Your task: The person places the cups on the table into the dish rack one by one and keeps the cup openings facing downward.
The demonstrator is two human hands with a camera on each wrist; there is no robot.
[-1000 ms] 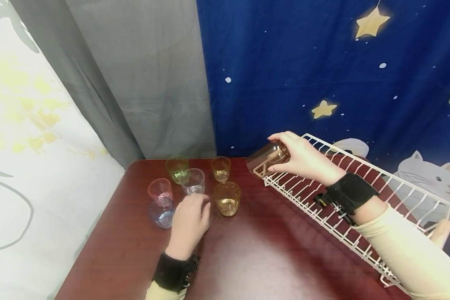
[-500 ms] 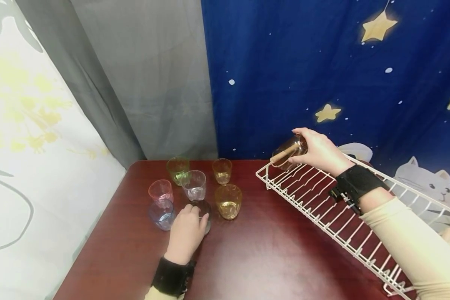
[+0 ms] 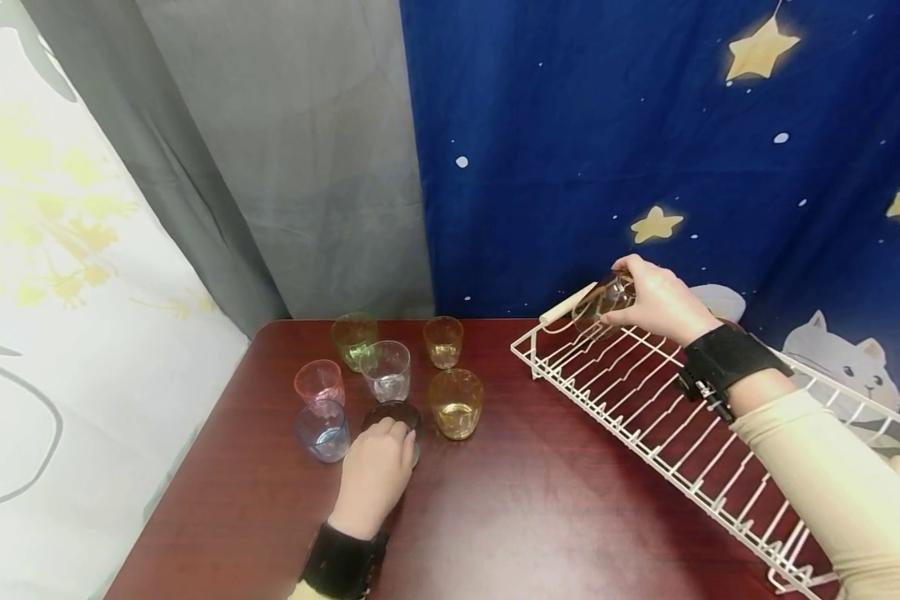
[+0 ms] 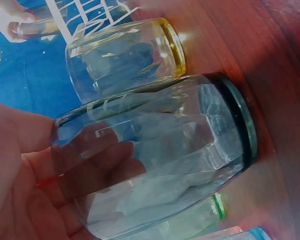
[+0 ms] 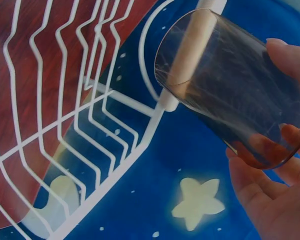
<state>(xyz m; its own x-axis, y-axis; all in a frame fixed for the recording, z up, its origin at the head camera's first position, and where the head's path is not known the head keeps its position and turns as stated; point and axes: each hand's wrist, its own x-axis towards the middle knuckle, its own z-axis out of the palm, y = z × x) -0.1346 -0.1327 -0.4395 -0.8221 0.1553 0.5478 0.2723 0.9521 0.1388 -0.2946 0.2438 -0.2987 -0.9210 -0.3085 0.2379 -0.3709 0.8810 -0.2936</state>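
Note:
At the back of the white wire dish rack, my right hand grips a brown-tinted glass near its base. The glass is tipped, its mouth facing left and down over the rack's far end. Whether it touches the wires I cannot tell. My left hand holds a dark grey glass by the rim; this glass stands upright on the table, mostly covered by the hand in the head view. Close by are a larger yellow glass and a clear glass.
A blue glass, a pink glass, a green glass and a smaller yellow glass stand on the dark red table. The rack has a wooden handle at its far end. Curtains hang behind.
My right hand has carried the brown glass rightward, from the rack's left corner to over its far end. My left hand has barely moved, and the grey glass shows more beneath it.

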